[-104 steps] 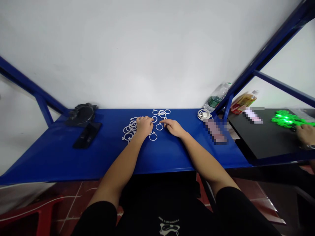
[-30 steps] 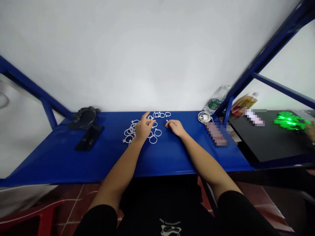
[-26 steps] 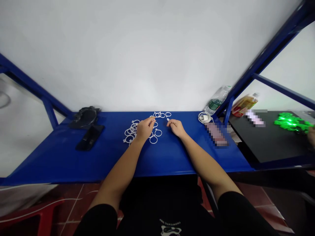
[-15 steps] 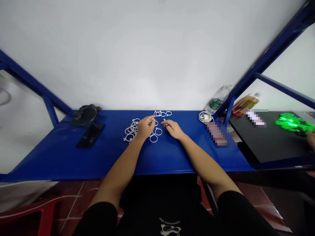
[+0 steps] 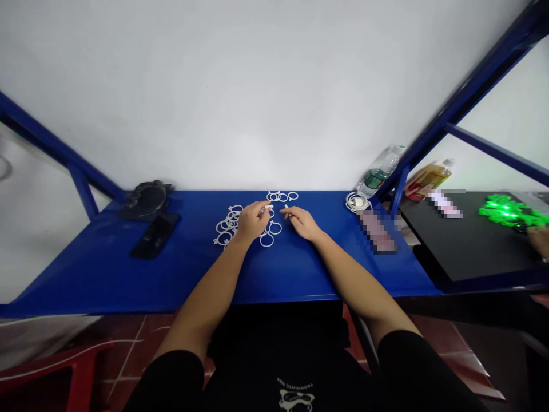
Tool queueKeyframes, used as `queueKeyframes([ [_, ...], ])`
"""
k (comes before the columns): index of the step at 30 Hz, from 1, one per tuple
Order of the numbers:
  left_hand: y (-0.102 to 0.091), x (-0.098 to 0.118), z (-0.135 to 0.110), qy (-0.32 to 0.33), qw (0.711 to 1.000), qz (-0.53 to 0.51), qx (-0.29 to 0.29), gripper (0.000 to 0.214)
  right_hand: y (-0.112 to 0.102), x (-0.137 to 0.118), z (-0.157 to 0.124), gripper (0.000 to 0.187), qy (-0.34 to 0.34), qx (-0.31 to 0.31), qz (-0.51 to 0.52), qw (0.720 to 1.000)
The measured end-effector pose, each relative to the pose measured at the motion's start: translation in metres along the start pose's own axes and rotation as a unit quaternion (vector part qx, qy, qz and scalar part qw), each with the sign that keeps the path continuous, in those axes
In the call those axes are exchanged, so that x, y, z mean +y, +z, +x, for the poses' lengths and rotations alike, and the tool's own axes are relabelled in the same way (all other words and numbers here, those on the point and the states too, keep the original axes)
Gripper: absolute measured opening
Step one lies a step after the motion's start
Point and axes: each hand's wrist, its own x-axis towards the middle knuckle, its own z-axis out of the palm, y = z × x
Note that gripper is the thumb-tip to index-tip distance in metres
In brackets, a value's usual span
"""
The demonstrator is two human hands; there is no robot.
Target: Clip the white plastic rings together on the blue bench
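Several white plastic rings lie on the blue table (image 5: 107, 274): a pile of rings (image 5: 225, 229) at the left, a short row of rings (image 5: 282, 197) near the wall, and loose rings (image 5: 266, 240) between my hands. My left hand (image 5: 252, 222) rests by the pile with thumb and finger pinched on a small white piece (image 5: 266, 208). My right hand (image 5: 302, 221) lies a little to the right, fingers curled, pinching another small white piece (image 5: 286, 209). The two pieces are close but apart.
A black phone (image 5: 154, 236) and a dark bundle (image 5: 146, 200) lie at the table's left. A coiled white charger (image 5: 355, 201), a water bottle (image 5: 380, 169) and a tea bottle (image 5: 426, 178) stand at the right. Another person's hand (image 5: 539, 240) works by green pieces (image 5: 506, 209) on a black table.
My left hand lowered its raised finger and closed into a pinch on a white piece. My right hand slid slightly left, bringing its piece closer to the left hand's.
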Motion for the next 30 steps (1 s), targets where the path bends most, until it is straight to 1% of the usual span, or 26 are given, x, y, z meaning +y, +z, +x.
queueKeyframes([
  [4,0.001,-0.0022,-0.0014,-0.009,1.0,-0.007,-0.007,0.031,-0.0014,0.0002,0.0006,0.043,0.012,-0.01,-0.015,1.0],
  [11,0.001,0.0003,-0.0012,-0.025,0.999,0.009,-0.021,0.023,-0.0042,0.0013,0.0014,0.046,0.015,-0.004,-0.025,1.0],
  [17,-0.0027,-0.0013,0.0017,0.007,1.0,0.005,0.002,0.025,-0.0031,0.0017,0.0008,0.044,0.032,0.002,-0.028,0.999],
  [21,-0.0053,-0.0019,0.003,0.007,1.0,-0.013,-0.007,0.031,-0.0036,0.0009,-0.0006,0.043,0.049,0.015,-0.022,0.998],
  [23,-0.0061,-0.0012,0.0023,-0.007,1.0,-0.014,-0.012,0.032,-0.0029,0.0001,-0.0013,0.047,0.058,0.019,-0.022,0.998],
  [27,-0.0044,0.0001,0.0006,-0.015,1.0,-0.01,-0.024,0.032,-0.0001,-0.0037,-0.003,0.062,0.069,0.013,-0.034,0.997],
  [28,-0.0033,0.0,0.0005,-0.011,1.0,-0.007,-0.026,0.031,0.0005,-0.005,-0.0032,0.063,0.066,0.006,-0.044,0.997],
  [30,-0.0008,-0.0008,0.0009,-0.003,1.0,0.002,-0.027,0.028,0.0016,-0.0078,-0.0036,0.057,0.056,-0.008,-0.063,0.996],
])
